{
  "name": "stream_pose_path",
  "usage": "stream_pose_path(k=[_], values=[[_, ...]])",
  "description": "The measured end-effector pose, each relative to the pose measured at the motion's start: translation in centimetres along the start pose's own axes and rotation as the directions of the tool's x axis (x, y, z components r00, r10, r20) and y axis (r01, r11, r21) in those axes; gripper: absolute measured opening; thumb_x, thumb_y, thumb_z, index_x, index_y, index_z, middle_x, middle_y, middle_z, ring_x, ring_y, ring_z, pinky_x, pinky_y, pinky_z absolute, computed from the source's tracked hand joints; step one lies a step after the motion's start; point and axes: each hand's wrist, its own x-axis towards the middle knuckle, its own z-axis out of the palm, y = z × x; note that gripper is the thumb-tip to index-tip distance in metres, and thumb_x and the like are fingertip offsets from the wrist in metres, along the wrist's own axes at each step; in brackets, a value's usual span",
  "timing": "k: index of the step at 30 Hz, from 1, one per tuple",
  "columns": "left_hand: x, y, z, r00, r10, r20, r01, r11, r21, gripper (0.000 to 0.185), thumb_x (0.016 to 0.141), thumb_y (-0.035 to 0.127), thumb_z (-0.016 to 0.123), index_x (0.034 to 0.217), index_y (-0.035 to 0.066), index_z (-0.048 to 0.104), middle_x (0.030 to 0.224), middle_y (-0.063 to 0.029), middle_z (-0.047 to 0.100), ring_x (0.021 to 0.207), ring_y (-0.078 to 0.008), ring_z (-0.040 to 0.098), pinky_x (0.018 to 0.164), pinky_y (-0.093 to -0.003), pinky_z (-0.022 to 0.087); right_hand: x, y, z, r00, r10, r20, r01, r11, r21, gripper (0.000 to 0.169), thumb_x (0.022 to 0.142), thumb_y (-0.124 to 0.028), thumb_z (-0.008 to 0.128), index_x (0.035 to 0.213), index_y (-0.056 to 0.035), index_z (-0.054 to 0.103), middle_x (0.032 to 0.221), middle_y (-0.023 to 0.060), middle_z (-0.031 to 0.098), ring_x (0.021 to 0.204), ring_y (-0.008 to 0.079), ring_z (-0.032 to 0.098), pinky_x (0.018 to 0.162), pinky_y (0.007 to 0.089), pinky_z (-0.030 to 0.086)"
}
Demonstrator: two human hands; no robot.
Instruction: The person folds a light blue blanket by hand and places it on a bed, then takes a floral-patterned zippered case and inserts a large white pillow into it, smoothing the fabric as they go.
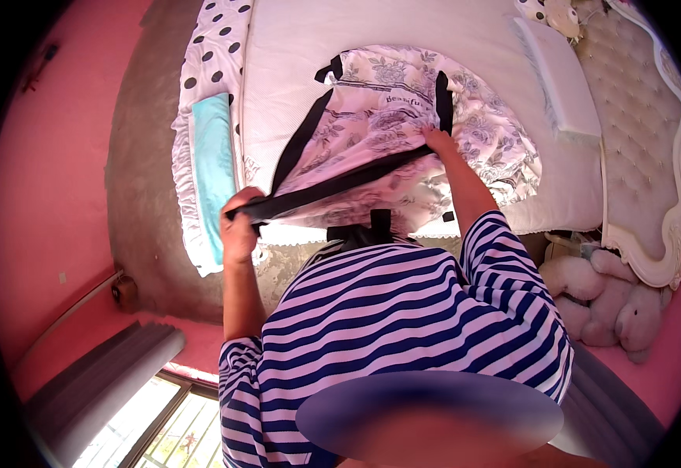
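Note:
A large floral cloth with black edging bands and printed lettering is spread in folds over the near part of the bed. My left hand is closed around one end of a black band at the cloth's near left corner. Farther right, my right hand pinches the cloth where this band meets another black strip. Between both hands the band runs slantwise and looks fairly taut. The cloth's rounded far side lies on the white bedsheet; some of its near edge is hidden by my body.
A folded turquoise cloth lies along the bed's left side, over a polka-dot ruffled cover. At right are a white fringed pillow, a tufted headboard and a plush toy on the floor side.

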Motion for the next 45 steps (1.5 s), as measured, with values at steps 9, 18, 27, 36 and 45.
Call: stream_pose_path(k=[9,18,27,36,45], values=[[-1.1,8.2,-1.4,0.938,0.337,-0.081,-0.344,0.931,-0.121,0.036,0.075,0.031,0.060,0.060,0.012,0.034,0.060,0.0003,0.032,0.055,-0.0141,0.030,0.048,-0.0275,0.024,-5.4,-6.1,2.1,0.965,0.166,-0.204,-0.097,0.946,0.309,0.047,0.065,-0.033,0.054,0.095,0.0028,0.057,0.100,0.0264,0.053,0.097,0.0371,0.051,0.086,0.0380,0.039],[-0.4,4.9,-13.7,0.841,0.217,-0.496,-0.250,0.968,-0.001,0.014,0.078,0.016,0.050,0.082,0.003,0.052,0.082,-0.0095,0.055,0.076,-0.0210,0.055,0.073,-0.0330,0.046,-3.9,-7.2,-10.5,0.789,0.176,-0.588,0.451,0.483,0.750,0.021,0.067,-0.018,0.056,0.074,0.0017,0.055,0.071,0.0089,0.058,0.068,0.0157,0.052,0.063,0.0279,0.040],[4.9,2.1,-21.4,0.715,0.130,-0.687,-0.245,0.967,-0.071,0.011,0.078,0.011,0.047,0.078,0.001,0.052,0.079,-0.0092,0.055,0.071,-0.0184,0.055,0.067,-0.0292,0.048,-26.5,-11.7,-27.1,0.087,-0.037,-0.996,0.932,0.357,0.068,0.025,0.076,-0.016,0.063,0.067,0.0004,0.045,0.079,0.0005,0.042,0.071,0.0112,0.038,0.070,0.0219,0.033],[10.9,9.5,-19.9,0.667,0.223,-0.711,-0.366,0.929,-0.052,0.015,0.079,0.015,0.051,0.075,0.002,0.054,0.078,-0.0083,0.058,0.070,-0.0193,0.056,0.066,-0.0312,0.047,-13.9,4.7,-14.1,0.762,-0.638,-0.111,0.606,0.763,-0.223,0.075,0.073,-0.011,0.058,0.134,-0.0177,0.015,0.118,0.0204,0.045,0.093,0.0297,0.055,0.082,0.0371,0.042],[3.8,-2.3,-27.5,0.444,0.183,-0.877,0.129,0.956,0.265,0.032,0.079,0.015,0.040,0.095,-0.010,0.050,0.093,-0.0195,0.056,0.079,-0.0291,0.058,0.069,-0.0412,0.050,-25.2,15.3,-2.7,0.934,-0.205,0.293,0.340,0.763,-0.550,0.058,0.078,-0.054,0.038,0.078,-0.0012,0.063,0.092,0.0186,0.057,0.093,0.0317,0.051,0.085,0.0392,0.036]])
